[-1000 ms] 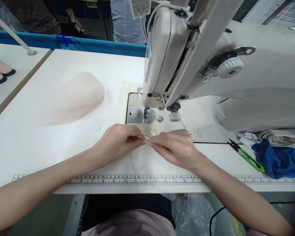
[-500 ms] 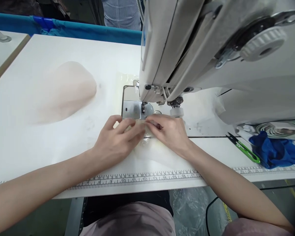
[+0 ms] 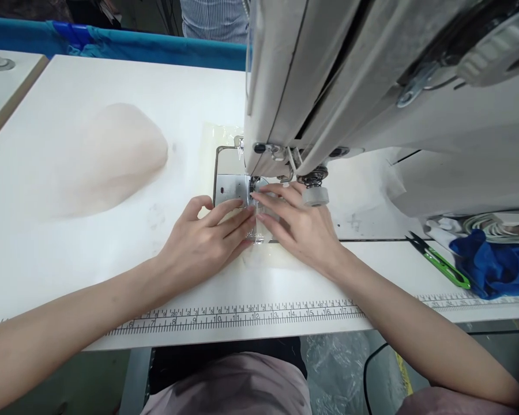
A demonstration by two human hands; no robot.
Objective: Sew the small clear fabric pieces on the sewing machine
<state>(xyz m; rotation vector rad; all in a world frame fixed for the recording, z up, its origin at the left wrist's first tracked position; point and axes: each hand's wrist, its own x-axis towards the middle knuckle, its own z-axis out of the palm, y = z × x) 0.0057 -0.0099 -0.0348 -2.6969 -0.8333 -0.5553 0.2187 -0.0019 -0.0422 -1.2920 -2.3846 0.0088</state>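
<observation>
My left hand [image 3: 203,239] and my right hand [image 3: 296,225] lie flat, fingers spread, on a thin pale sheer fabric piece [image 3: 268,262] in front of the white sewing machine [image 3: 372,104]. The fingertips of both hands meet at the metal needle plate [image 3: 230,190], right by the presser foot [image 3: 254,185]. Both hands press the fabric's front edge down there. Most of the fabric under the hands is hidden.
A pile of pale peach sheer fabric [image 3: 112,158] lies at the left on the white table [image 3: 69,242]. Green thread snips [image 3: 439,260] and blue cloth [image 3: 493,265] are at the right. A ruler strip [image 3: 242,316] runs along the front edge. A person in a striped shirt [image 3: 214,20] stands behind.
Both hands slid forward from pinching the fabric near the ruler to pressing it flat at the needle plate; my head moved closer to the machine.
</observation>
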